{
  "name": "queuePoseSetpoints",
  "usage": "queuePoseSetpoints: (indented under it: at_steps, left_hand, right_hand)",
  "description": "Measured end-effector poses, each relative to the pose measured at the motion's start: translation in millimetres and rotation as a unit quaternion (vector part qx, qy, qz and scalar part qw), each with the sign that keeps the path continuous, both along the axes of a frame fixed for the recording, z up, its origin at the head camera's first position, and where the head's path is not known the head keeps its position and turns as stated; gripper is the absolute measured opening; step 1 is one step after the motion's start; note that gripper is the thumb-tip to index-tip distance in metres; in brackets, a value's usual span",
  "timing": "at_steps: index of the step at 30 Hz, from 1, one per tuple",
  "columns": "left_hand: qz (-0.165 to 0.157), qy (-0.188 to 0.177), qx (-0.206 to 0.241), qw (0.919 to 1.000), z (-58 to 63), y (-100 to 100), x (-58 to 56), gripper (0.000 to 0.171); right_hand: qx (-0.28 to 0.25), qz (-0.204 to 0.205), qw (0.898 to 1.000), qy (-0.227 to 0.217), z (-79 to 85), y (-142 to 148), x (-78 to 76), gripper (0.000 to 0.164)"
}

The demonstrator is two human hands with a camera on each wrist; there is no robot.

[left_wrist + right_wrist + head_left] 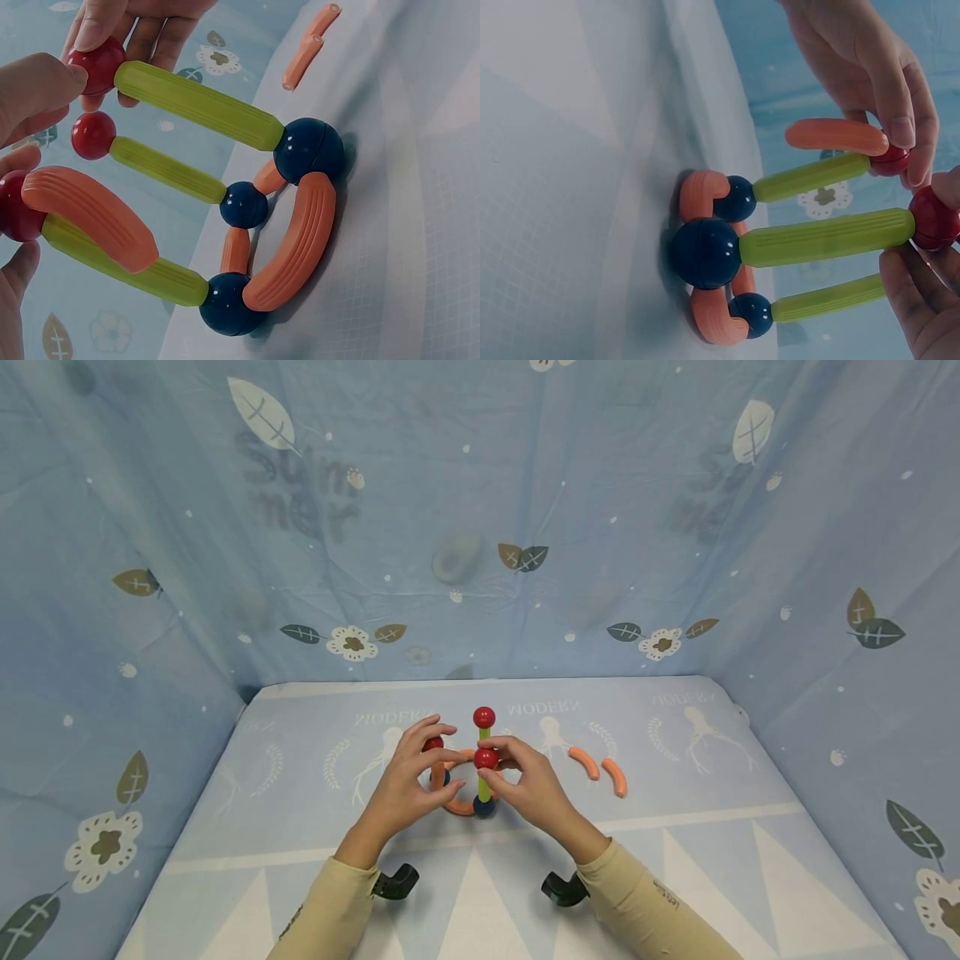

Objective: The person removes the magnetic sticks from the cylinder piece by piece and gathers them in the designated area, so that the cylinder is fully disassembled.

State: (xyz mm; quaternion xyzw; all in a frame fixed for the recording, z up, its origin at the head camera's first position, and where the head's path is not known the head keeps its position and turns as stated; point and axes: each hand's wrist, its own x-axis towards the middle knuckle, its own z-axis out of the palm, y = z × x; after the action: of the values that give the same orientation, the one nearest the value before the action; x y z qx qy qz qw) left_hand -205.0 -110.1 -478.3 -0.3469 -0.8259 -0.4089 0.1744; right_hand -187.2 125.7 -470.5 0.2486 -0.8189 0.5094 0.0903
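A magnetic rod-and-ball frame stands on the table. Its base joins dark blue balls (pixel 309 150) with curved orange rods (pixel 296 247). Green rods (pixel 825 238) rise from the blue balls to red balls. My right hand (pixel 536 781) pinches the red ball (pixel 486 759) atop the nearest green rod between thumb and fingers. My left hand (pixel 408 777) has its fingers around another red ball (pixel 890 160) at the left. A curved orange rod (pixel 94 217) sticks out from that ball, beside its green rod. The third red ball (pixel 94 136) stands free of both hands.
Two loose curved orange rods (pixel 584 762) lie to the right of the frame on the patterned tabletop (pixel 697 852). Black wrist-worn pieces (pixel 564 888) hang below both forearms. A blue printed cloth (pixel 480 485) rises behind the table and along both sides.
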Motion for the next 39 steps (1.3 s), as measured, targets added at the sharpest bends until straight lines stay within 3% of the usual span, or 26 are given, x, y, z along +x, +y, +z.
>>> queuePoseSetpoints:
  at_steps: [10,23,34,39]
  left_hand:
    - [-0.002,0.021,0.007,0.9998,-1.9,-1,-1.4,0.031]
    - [0.003,0.008,0.007,0.9999,2.0,-3,2.0,0.036]
    - [0.026,0.031,0.021,0.999,-3.0,-6,4.9,0.053]
    - [0.045,0.017,0.028,0.9984,-4.2,-9,7.8,0.062]
  right_hand:
    - [-0.004,0.006,1.0,0.002,-1.4,1,0.7,0.043]
    - [-0.006,0.005,1.0,0.015,-1.8,3,1.9,0.048]
    - [-0.001,-0.002,1.0,0.015,-6.0,9,3.4,0.052]
    - [0.005,-0.011,1.0,0.005,-7.6,13,4.6,0.051]
